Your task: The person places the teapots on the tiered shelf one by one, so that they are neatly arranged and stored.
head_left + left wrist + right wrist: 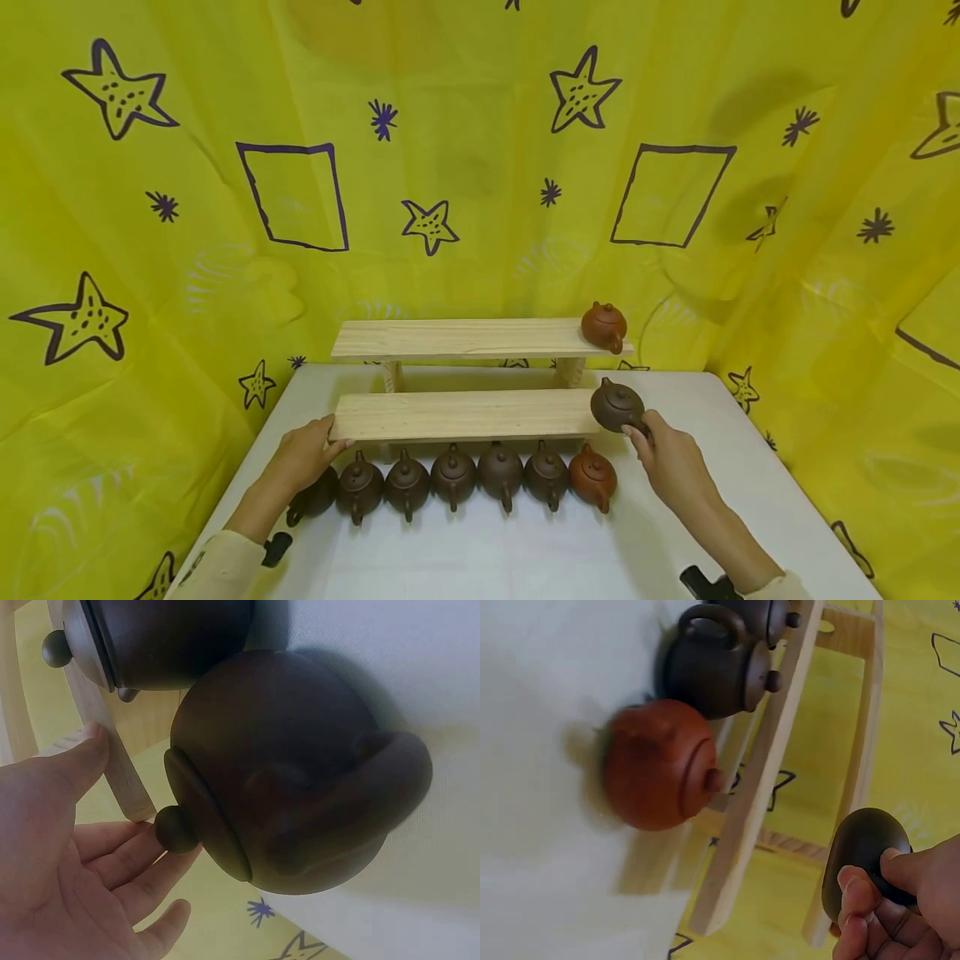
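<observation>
In the head view my left hand [303, 454] grips the left end of the lower plank of a two-tier wooden shelf [465, 415]. The left wrist view shows its thumb and fingers at that end, beside a dark brown teapot [277, 772]. My right hand [675, 454] pinches the handle of another dark brown teapot [617, 406], held over the right end of the lower plank. In the right wrist view this held teapot [862, 840] appears raised off the plank. A reddish-brown teapot [603, 325] sits on the upper plank's right end.
A row of several dark teapots [453, 475] stands on the white table [450, 558] before the shelf, with a reddish-brown teapot [592, 477] at its right end. A yellow patterned curtain [480, 150] surrounds the table's back and sides.
</observation>
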`<state>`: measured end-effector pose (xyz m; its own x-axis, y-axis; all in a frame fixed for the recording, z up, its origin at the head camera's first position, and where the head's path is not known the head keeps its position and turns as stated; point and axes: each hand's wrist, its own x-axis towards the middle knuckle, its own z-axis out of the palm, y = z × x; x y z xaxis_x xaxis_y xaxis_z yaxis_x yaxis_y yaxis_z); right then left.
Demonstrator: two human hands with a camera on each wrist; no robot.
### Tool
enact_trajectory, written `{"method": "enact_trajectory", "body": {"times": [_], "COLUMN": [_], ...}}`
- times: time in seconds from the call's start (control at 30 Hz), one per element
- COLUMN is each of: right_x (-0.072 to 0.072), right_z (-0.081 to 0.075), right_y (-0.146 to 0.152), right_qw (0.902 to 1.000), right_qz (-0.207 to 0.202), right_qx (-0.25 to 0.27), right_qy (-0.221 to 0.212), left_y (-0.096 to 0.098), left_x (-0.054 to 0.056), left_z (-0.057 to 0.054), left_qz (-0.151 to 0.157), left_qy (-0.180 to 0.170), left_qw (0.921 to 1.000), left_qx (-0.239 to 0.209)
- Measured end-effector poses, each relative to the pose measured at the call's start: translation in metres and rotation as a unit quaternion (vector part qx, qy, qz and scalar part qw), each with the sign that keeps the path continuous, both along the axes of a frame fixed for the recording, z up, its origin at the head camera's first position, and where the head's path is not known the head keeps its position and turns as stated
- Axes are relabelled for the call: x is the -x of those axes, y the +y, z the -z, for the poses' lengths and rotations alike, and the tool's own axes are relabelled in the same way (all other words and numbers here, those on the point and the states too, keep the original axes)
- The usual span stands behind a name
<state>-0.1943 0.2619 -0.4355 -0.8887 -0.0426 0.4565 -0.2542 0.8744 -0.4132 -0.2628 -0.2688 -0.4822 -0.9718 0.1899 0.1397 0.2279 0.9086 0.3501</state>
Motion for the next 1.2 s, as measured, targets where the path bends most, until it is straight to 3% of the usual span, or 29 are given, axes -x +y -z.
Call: {"method": "enact_trajectory", "body": {"times": [0.47, 0.83, 1.2], "right_x": [0.067, 0.106, 0.131], "right_z": [-0.038, -0.044, -0.043], "right_y": [-0.039, -0.057, -0.063], "right_qw": [0.9995, 0.9991, 0.9998], "right_qz": [-0.032, -0.027, -0.011], "right_qx": [0.0, 0.016, 0.013], "right_qy": [0.002, -0.028, -0.01], "left_y": [-0.002, -0.001, 0.001], "left_x": [-0.001, -0.001, 0.001], "left_z": [0.004, 0.003, 0.001], "left_qz": [-0.001, -0.002, -0.008], "left_qy": [0.001, 0.0, -0.02], "left_qw": [1.0, 1.0, 0.9997], "left_qx": [-0.005, -0.009, -0.011]}}
